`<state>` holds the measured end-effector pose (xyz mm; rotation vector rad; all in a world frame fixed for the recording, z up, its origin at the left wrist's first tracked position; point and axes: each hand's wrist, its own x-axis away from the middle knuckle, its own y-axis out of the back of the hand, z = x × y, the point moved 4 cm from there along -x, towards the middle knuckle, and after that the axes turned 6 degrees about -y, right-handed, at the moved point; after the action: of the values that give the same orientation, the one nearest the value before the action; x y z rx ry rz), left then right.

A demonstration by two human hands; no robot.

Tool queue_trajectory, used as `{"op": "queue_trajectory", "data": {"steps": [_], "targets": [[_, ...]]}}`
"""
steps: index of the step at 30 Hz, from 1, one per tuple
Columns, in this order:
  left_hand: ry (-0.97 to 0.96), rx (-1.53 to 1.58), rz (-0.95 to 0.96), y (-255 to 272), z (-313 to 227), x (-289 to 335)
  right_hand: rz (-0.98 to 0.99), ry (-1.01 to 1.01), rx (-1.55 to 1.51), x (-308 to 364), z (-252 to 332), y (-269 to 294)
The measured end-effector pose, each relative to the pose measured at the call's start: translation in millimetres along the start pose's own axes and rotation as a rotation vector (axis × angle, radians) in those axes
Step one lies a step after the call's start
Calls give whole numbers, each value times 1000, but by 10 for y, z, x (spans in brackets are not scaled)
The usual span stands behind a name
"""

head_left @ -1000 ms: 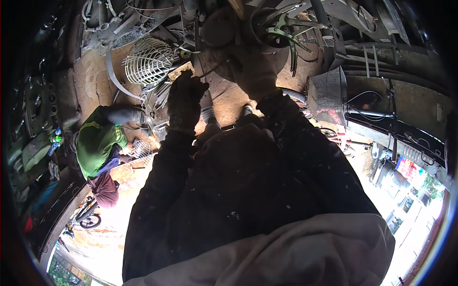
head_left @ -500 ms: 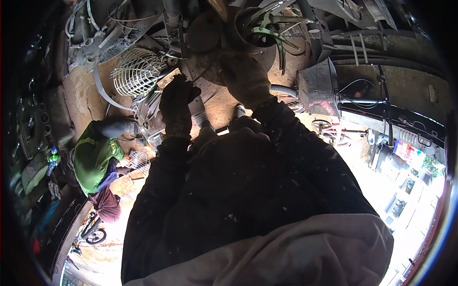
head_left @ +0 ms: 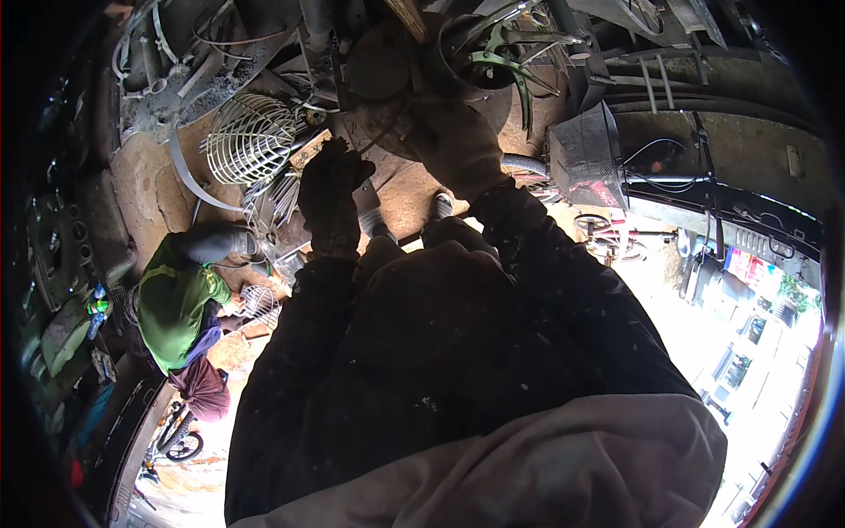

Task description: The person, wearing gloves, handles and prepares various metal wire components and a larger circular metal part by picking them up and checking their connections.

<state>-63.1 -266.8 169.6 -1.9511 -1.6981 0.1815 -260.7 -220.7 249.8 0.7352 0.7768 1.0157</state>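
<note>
My left hand (head_left: 331, 189), in a dark, soiled glove, is raised beside a short wooden block (head_left: 310, 150). Its fingers look curled in shadow, and what they hold I cannot make out. A thin rod (head_left: 385, 132) slants between that hand and the dark round metal piece (head_left: 387, 116) farther forward. My right hand (head_left: 458, 150), in a paler glove, reaches over the right side of this metal piece. Darkness hides its fingertips, so their grip does not show.
A white wire fan-guard-like cage (head_left: 252, 139) lies forward left, near a curved metal strip (head_left: 189, 172). Green-handled tools (head_left: 506, 62) stand in a round container (head_left: 453, 44). A mesh-sided box (head_left: 588, 158) is at right. A person in green (head_left: 180, 299) bends over another wire cage (head_left: 259, 302).
The whole view has shifted slightly. Both hands keep nearly the same places by the round metal piece. The person in green appears a little lower in the picture.
</note>
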Motion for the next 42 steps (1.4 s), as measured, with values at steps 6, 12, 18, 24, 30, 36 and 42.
{"op": "queue_trajectory", "data": {"steps": [6,12,18,24,30,36,42], "targets": [[-17,-53,50,-11,10,2,116,-102,50,-65,103,-8],[1,-49,55,-21,-15,-16,-11,15,117,-134,131,-31],[44,-40,38,-51,-16,-11,-47,92,177,-150,196,-26],[-22,-61,40,-68,18,-38,124,193,126,-369,324,-76],[-93,126,80,-120,155,59,60,429,317,-468,332,-188],[-54,10,-81,-318,442,-31,46,444,266,-428,282,-147],[-308,-148,-166,-267,626,-109,-68,142,-59,149,174,2]]}}
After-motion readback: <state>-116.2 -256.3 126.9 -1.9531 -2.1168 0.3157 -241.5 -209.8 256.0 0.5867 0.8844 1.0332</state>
